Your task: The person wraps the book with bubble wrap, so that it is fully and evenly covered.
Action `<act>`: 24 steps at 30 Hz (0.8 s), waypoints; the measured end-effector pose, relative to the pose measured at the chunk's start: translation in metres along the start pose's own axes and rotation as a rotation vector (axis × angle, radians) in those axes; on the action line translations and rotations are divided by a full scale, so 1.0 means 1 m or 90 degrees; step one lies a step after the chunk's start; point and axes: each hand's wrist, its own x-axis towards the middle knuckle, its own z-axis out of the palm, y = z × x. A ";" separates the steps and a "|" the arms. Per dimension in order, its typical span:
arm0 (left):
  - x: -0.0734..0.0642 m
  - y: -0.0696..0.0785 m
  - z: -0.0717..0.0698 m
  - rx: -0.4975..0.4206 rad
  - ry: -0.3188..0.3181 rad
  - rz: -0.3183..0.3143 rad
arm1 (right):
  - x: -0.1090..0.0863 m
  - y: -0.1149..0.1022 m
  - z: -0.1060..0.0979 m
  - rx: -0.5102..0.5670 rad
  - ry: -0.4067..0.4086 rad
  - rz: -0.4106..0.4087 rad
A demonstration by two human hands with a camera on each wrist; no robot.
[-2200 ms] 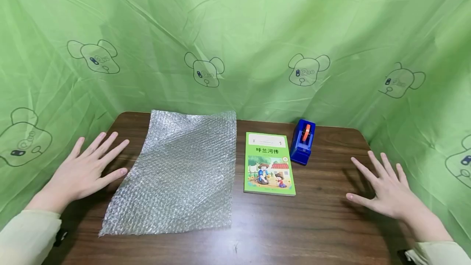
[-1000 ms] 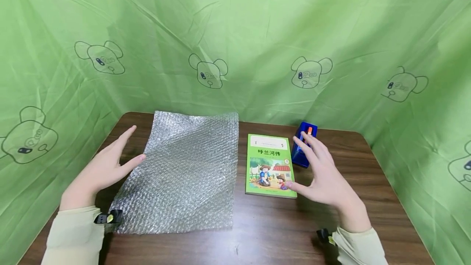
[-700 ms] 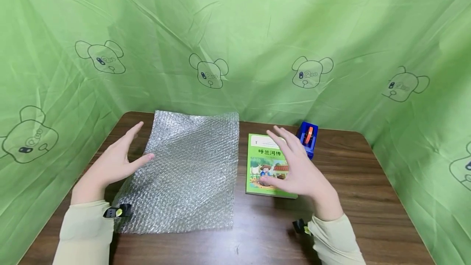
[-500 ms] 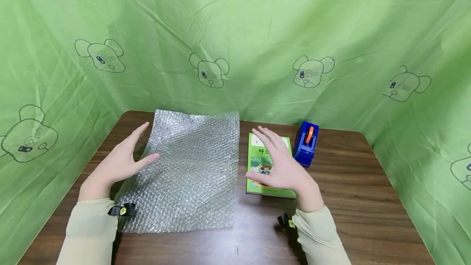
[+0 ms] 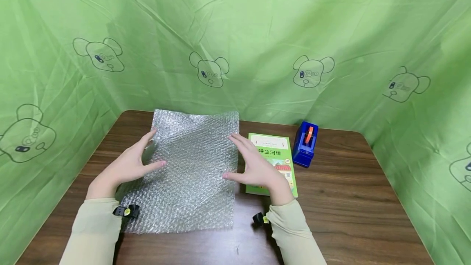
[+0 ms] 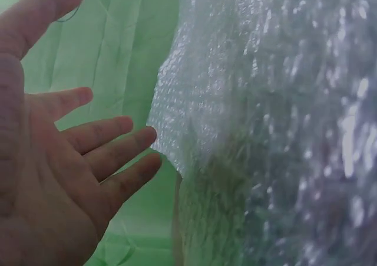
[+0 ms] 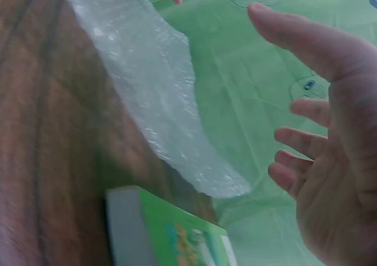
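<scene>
- what did the head view show?
- wrap (image 5: 187,187) lay spread over the left part of the table (image 5: 349,199), its far edge near the green curtain (image 5: 254,23).
- and the hands?
- the left hand (image 5: 126,165) was at the wrap's left edge, thumb and fingers wide apart, holding nothing. the right hand (image 5: 255,165) had its thumb and fingers wide apart too, its fingertips over the wrap's right edge.
- where was the book (image 5: 285,171)?
- just right of the wrap, cover up, partly hidden by the right hand. the blue dispenser (image 5: 303,146), with an orange reel (image 5: 309,135), stood just beside it on the right, towards the far edge.
- the left wrist view?
- the left hand's fingers were spread, gripping nothing. one fingertip met the wrap's edge there, but i could not tell whether they touched.
- the right wrist view?
- the right hand was wide there as well, with nothing in it, and apart from both the wrap and the book. the book's green cover and pale side showed near, and the left hand's fingertips showed past the wrap's left side.
</scene>
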 end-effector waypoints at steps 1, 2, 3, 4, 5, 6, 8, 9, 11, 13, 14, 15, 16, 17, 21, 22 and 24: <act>0.000 0.000 0.001 -0.002 0.000 0.004 | 0.001 0.000 0.003 -0.008 -0.007 -0.009; 0.000 -0.001 0.002 -0.002 0.000 0.007 | 0.003 0.001 0.005 -0.020 -0.014 -0.019; 0.000 -0.001 0.003 0.001 0.001 0.011 | 0.004 0.001 0.008 -0.034 -0.025 -0.028; 0.000 -0.001 0.004 0.003 0.001 0.015 | 0.005 0.002 0.010 -0.044 -0.035 -0.037; 0.000 -0.001 0.005 0.005 0.002 0.018 | 0.006 0.002 0.012 -0.056 -0.046 -0.041; 0.000 -0.002 0.005 0.008 0.002 0.021 | 0.006 0.002 0.014 -0.064 -0.057 -0.042; -0.001 -0.002 0.006 0.008 0.002 0.023 | 0.007 0.002 0.016 -0.073 -0.071 -0.039; -0.001 -0.002 0.007 0.009 0.000 0.024 | 0.007 0.002 0.017 -0.072 -0.076 -0.035; -0.001 -0.002 0.007 0.008 -0.004 0.021 | 0.008 0.002 0.018 -0.067 -0.078 -0.030; -0.002 -0.002 0.007 0.006 -0.009 0.017 | 0.008 0.003 0.020 -0.063 -0.081 -0.028; -0.002 -0.002 0.007 0.008 -0.011 0.014 | 0.008 0.003 0.022 -0.060 -0.084 -0.031; -0.002 -0.002 0.007 0.009 -0.013 0.013 | 0.008 0.003 0.023 -0.057 -0.087 -0.032; -0.002 -0.002 0.007 0.010 -0.015 0.014 | 0.008 0.004 0.025 -0.055 -0.090 -0.036; -0.002 -0.002 0.007 0.009 -0.016 0.017 | 0.008 0.004 0.027 -0.057 -0.095 -0.040; 0.001 -0.002 0.008 0.019 -0.030 0.029 | 0.008 0.005 0.033 -0.059 -0.106 -0.051; 0.002 -0.003 0.008 0.022 -0.036 0.031 | 0.008 0.005 0.033 -0.062 -0.107 -0.053; 0.003 -0.004 0.009 0.026 -0.049 0.028 | 0.008 0.004 0.034 -0.066 -0.108 -0.053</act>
